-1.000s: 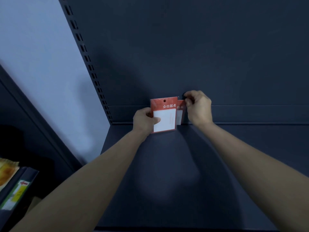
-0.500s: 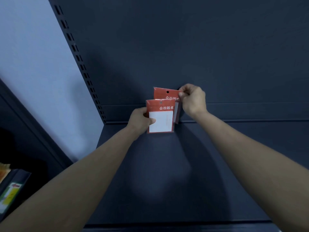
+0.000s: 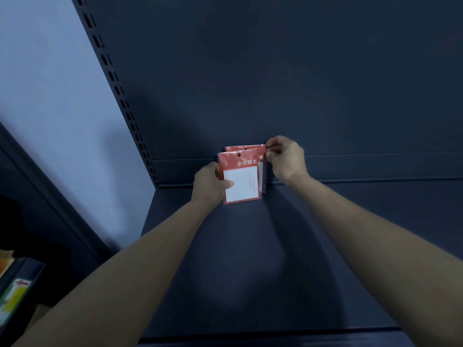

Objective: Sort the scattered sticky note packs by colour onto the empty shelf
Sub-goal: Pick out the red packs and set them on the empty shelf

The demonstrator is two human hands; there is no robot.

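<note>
Two red sticky note packs with white note pads stand upright at the back of the dark shelf (image 3: 225, 271). My left hand (image 3: 209, 182) grips the front pack (image 3: 241, 180) by its left edge, thumb on the white pad. The rear pack (image 3: 250, 148) stands just behind it against the back panel, mostly hidden, with only its red top and right edge showing. My right hand (image 3: 285, 160) pinches the rear pack's top right corner.
The shelf's dark back panel (image 3: 275, 71) rises behind the packs, with a slotted upright (image 3: 120, 96) at the left. A pale wall (image 3: 50, 96) lies left of it. At the lower left, a neighbouring shelf edge (image 3: 17, 291) carries a label and coloured goods.
The rear pack has dropped from its raised position and now sits closer behind the front pack. Both hands stay on their packs; the view has shifted slightly.
</note>
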